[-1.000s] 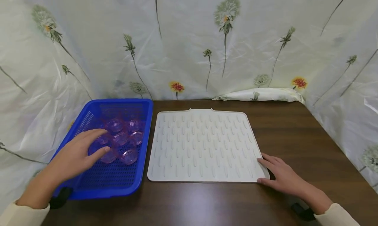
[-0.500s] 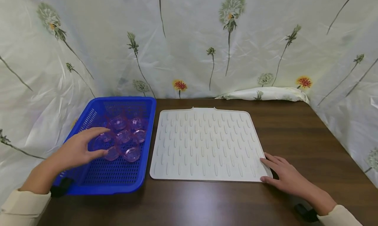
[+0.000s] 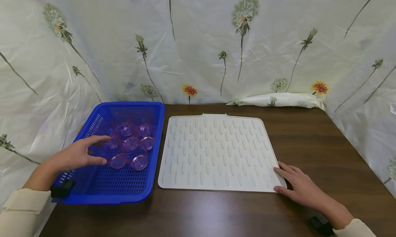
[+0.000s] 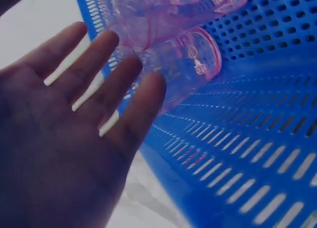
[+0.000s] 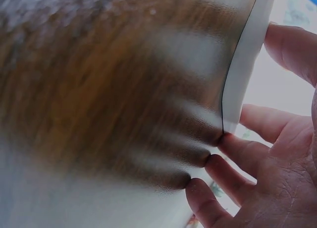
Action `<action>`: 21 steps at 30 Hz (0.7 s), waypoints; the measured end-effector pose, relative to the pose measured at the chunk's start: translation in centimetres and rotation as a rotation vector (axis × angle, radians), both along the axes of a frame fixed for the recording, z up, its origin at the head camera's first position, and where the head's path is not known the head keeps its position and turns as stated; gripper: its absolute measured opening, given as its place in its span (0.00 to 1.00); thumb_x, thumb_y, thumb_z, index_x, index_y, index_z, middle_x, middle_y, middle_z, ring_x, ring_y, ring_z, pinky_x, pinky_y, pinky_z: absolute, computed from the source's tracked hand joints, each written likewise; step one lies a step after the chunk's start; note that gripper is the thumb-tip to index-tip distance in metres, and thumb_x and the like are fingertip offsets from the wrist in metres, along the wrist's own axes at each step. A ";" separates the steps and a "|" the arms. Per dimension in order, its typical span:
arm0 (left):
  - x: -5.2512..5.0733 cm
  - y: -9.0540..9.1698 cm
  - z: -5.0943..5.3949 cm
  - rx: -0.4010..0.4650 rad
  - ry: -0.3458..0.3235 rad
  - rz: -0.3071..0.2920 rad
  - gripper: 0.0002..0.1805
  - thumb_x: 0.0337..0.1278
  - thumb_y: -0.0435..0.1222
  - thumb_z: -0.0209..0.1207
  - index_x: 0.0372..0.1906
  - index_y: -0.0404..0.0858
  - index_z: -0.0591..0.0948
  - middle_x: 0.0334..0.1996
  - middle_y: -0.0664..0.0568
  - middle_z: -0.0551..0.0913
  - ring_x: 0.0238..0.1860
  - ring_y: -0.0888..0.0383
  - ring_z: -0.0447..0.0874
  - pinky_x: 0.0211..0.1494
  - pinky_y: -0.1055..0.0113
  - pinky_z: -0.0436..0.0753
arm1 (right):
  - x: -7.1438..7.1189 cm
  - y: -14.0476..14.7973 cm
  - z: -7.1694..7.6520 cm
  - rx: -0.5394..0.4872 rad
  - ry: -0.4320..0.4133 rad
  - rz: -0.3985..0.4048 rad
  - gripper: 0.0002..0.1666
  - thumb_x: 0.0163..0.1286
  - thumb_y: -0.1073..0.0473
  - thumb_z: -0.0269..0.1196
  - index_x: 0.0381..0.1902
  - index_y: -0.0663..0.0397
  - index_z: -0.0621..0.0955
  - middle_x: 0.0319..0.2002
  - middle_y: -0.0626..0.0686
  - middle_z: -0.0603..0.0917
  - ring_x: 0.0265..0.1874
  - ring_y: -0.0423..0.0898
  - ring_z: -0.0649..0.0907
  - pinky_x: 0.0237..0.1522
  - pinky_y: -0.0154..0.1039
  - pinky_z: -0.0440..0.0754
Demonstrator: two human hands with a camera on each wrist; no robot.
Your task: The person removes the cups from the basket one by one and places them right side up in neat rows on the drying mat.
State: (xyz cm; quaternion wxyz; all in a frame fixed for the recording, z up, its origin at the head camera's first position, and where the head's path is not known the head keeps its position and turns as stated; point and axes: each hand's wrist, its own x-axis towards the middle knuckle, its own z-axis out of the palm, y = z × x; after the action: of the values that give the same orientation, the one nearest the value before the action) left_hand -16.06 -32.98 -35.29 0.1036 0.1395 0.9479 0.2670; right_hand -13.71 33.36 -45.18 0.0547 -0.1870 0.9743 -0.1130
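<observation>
In the head view a blue plastic basket (image 3: 114,198) stands at the left, holding several clear pink cups (image 3: 139,162) that lie close together. My left hand (image 3: 77,155) hovers over the basket's left side, thumb and fingers spread apart, with nothing in its grasp. From the left wrist, its fingers show extended beside a pink cup (image 4: 198,57). A white ridged board (image 3: 213,151) lies flat at the middle. At that board's near right corner, my right hand (image 3: 301,187) touches the edge with its fingertips; others rest on the table, as the right wrist view shows.
The dark brown wooden table (image 3: 216,211) extends in front of the board and to its right. A flower-printed curtain (image 3: 198,47) hangs behind and along both sides, with a rolled fold (image 3: 278,99) on the table's back edge.
My left hand has drawn back a little to the left from the cups. The right hand keeps its place at the board's corner. The head view has shifted slightly.
</observation>
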 end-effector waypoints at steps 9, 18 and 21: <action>-1.3 -0.1 -1.5 0.061 -0.104 -0.018 0.47 0.51 0.39 0.71 0.72 0.27 0.61 0.66 0.26 0.68 0.64 0.28 0.68 0.58 0.36 0.76 | 0.1 0.0 -0.2 -0.006 0.014 -0.011 0.43 0.60 0.39 0.69 0.65 0.59 0.76 0.69 0.68 0.71 0.62 0.67 0.71 0.54 0.68 0.74; -1.6 -0.8 -3.1 0.214 -0.175 -0.080 0.46 0.53 0.34 0.70 0.71 0.26 0.57 0.65 0.24 0.67 0.62 0.26 0.70 0.56 0.37 0.79 | 0.2 0.0 -0.5 -0.012 0.032 -0.025 0.42 0.59 0.38 0.69 0.65 0.57 0.76 0.69 0.67 0.71 0.62 0.66 0.72 0.54 0.68 0.74; -1.7 -1.0 -3.4 0.258 -0.213 -0.084 0.47 0.54 0.34 0.69 0.72 0.27 0.55 0.66 0.23 0.66 0.61 0.25 0.71 0.54 0.40 0.82 | 0.3 0.0 -0.5 -0.016 0.047 -0.020 0.41 0.59 0.39 0.70 0.64 0.57 0.77 0.68 0.67 0.72 0.61 0.66 0.72 0.53 0.68 0.74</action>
State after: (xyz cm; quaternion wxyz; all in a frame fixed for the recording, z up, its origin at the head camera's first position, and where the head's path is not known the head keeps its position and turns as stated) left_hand -17.75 -33.95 -38.70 0.1957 0.1622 0.8828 0.3950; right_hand -13.38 33.39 -45.70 0.0294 -0.1800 0.9763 -0.1167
